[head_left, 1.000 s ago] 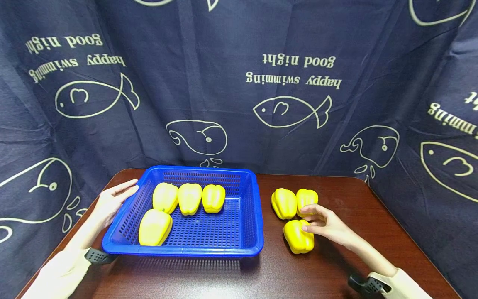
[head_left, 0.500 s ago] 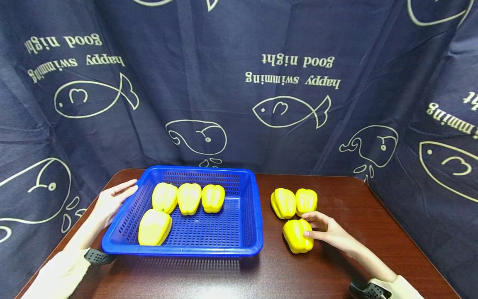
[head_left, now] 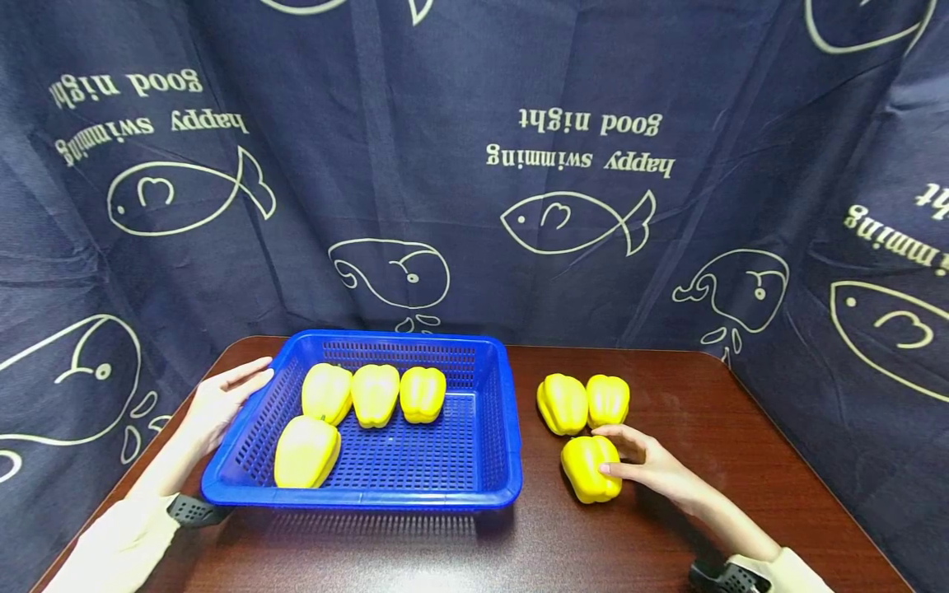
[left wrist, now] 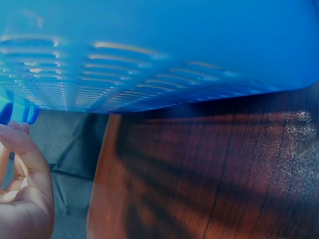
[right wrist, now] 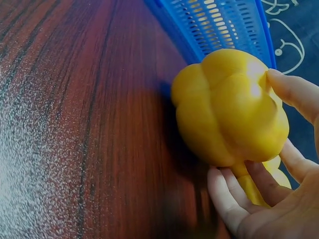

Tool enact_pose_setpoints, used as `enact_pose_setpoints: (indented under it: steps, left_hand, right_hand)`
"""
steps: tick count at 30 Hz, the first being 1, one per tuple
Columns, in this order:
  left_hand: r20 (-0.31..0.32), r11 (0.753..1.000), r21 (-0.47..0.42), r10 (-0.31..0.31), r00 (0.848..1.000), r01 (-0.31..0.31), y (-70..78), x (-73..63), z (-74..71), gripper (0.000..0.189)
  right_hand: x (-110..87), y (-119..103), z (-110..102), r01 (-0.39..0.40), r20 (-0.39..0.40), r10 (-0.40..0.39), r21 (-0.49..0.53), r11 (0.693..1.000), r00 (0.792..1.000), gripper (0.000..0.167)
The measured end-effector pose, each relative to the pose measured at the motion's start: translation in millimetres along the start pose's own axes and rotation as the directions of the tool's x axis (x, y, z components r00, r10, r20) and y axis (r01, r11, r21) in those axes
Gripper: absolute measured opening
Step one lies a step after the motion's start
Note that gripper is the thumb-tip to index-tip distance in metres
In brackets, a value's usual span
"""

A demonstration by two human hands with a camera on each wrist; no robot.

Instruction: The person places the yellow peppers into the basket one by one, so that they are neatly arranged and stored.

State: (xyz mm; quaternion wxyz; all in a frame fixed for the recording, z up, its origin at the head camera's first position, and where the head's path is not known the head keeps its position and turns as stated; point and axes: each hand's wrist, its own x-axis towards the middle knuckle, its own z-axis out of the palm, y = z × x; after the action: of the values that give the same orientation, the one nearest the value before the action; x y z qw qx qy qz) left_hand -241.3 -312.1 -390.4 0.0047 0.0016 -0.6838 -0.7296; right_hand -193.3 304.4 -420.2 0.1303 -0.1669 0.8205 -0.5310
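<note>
A blue plastic basket [head_left: 359,497] stands at the left of the table with several yellow bell peppers [head_left: 376,395] inside. My left hand [head_left: 217,405] holds its left rim; in the left wrist view that hand [left wrist: 27,184] shows at the lower left, its fingertips by the blue rim. Right of the basket, my right hand [head_left: 652,465] grips the nearest loose bell pepper [head_left: 591,469], thumb on one side and fingers on the other. From the right wrist, this pepper [right wrist: 232,107] sits between thumb and fingers, its lobed end facing the camera. Whether it touches the table is unclear.
Two more yellow bell peppers, a left one [head_left: 563,403] and a right one [head_left: 608,399], lie just behind the gripped one. The brown wooden table [head_left: 652,535] ends at a dark blue curtain [head_left: 460,165] printed with fish and whales.
My right hand has shifted slightly over the nearest pepper, its thumb and fingers settling around it. The pepper stays almost in place. The left hand and basket hold still.
</note>
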Motion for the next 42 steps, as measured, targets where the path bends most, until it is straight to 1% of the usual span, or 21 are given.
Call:
enact_pose_setpoints:
  steps: [6,9,17,22,29,36,42]
  left_hand:
    - [-0.006,1.0,0.002,0.003,1.0,-0.003,0.4,-0.9,0.6,0.024]
    - [-0.007,1.0,0.004,0.002,1.0,-0.002,0.7,-1.5,0.7,0.023]
    - [-0.002,1.0,0.015,0.01,1.0,-0.01,-0.4,-2.3,0.7,0.025]
    - [-0.016,1.0,0.018,0.007,1.0,-0.006,-0.2,-1.9,0.8,0.024]
    - [-0.015,1.0,0.007,-0.003,1.0,0.003,-1.2,-0.2,-0.9,0.024]
    - [-0.02,1.0,0.015,-0.011,1.0,0.011,0.2,-0.5,-1.0,0.025]
    - [-0.01,1.0,0.001,-0.002,1.0,0.002,-0.1,-1.0,0.1,0.024]
  right_hand:
    - [0.7,2,3,0.047,0.031,-0.049,0.039,0.998,0.998,0.049]
    - [0.5,3,3,0.055,0.041,-0.058,0.06,0.997,0.998,0.047]
    - [-2.5,4,3,0.026,0.059,-0.031,0.088,0.996,0.998,0.051]
    - [-5.3,3,4,0.044,0.064,-0.05,0.102,0.994,0.997,0.053]
    - [-6.1,1,7,0.047,0.041,-0.051,0.101,0.994,0.998,0.05]
    - [-6.3,7,8,0.088,0.048,-0.096,0.147,0.985,0.994,0.047]
    - [-7.1,12,8,0.07,0.058,-0.083,0.191,0.979,0.995,0.045]
